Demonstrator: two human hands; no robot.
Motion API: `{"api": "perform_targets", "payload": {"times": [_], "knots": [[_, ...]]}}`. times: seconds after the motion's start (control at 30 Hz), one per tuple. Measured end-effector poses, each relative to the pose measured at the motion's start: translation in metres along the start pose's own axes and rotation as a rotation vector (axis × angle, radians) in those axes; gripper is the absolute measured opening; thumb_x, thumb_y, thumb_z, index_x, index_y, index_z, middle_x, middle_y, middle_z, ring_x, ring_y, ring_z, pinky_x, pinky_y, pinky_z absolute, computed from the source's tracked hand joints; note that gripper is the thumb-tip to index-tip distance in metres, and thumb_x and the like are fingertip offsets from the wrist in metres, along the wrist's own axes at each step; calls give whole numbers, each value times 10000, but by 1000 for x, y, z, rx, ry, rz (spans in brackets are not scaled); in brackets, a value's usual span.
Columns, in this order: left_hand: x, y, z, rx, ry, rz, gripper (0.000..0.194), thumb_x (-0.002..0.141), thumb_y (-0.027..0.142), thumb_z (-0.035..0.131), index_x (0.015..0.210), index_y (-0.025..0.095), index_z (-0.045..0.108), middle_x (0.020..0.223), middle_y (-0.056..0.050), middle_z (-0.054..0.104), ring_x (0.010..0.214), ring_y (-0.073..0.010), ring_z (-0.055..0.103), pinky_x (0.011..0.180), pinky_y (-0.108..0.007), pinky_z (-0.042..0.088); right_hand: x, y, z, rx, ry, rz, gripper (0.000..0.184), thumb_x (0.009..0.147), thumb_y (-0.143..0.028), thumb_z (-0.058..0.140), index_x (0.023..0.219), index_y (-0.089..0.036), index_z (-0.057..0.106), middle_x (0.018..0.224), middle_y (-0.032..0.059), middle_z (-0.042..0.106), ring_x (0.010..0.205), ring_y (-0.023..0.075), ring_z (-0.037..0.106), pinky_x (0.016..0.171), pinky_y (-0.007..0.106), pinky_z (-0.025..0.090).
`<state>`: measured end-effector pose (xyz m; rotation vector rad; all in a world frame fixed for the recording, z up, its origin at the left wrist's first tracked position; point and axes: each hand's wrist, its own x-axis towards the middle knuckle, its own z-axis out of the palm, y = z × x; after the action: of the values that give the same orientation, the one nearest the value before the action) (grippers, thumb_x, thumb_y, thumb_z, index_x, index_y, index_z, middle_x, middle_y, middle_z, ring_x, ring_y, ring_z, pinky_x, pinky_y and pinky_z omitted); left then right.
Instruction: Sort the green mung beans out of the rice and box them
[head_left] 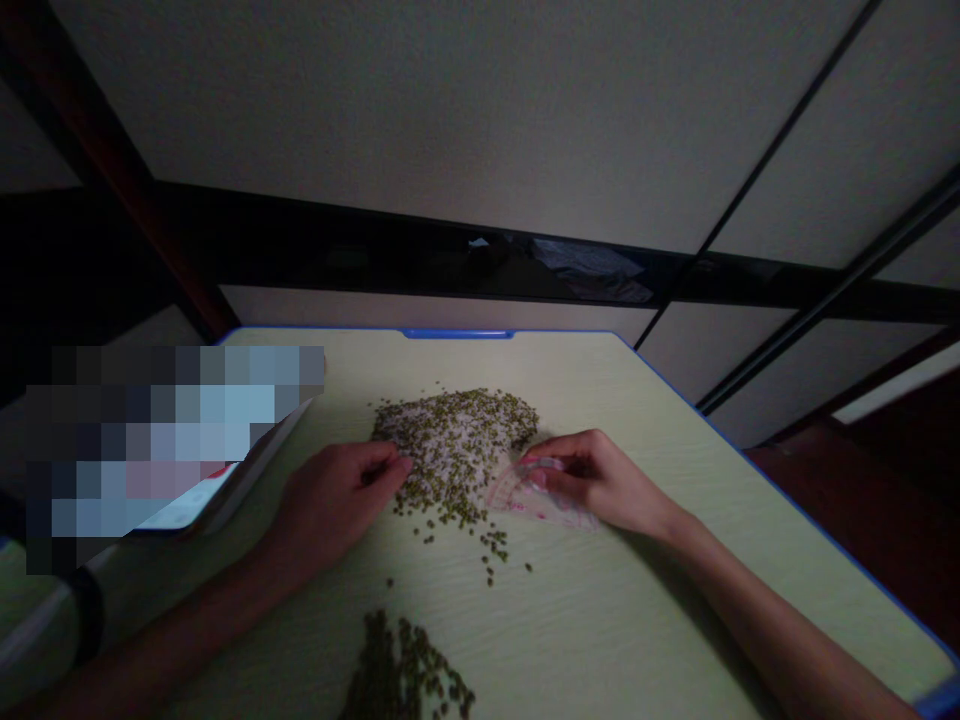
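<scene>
Table [585, 385], 1: pale wood-look top, blue edging. Blue fitting [459, 334], 1, midway along the far edge. Device [187, 508], 1: tilted, at table's left, mostly pixelated. Light panels [420, 110] beyond, crossed by a dark recess [360, 260] containing crumpled grey material [589, 268]. Dark reddish post [124, 160], 1, left. Reddish floor [832, 500], right, in shadow.

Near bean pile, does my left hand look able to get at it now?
Probably yes. Only tabletop and a stray bean show between your left hand and the near pile; your right hand is off to the side, holding the protractor.
</scene>
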<state>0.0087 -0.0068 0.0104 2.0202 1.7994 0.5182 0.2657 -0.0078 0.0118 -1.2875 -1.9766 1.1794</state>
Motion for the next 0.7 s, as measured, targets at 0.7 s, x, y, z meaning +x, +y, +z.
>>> {"api": "perform_targets", "payload": {"times": [0.7], "knots": [[0, 0, 0, -2, -1, 1, 349, 741, 451, 364, 485, 216, 335, 463, 48, 368, 492, -134, 421, 506, -263, 245, 0, -4, 6, -24, -17, -22, 246, 785, -276, 528, 865, -108, 690, 675, 44, 602, 497, 91, 433, 457, 220, 354]]}}
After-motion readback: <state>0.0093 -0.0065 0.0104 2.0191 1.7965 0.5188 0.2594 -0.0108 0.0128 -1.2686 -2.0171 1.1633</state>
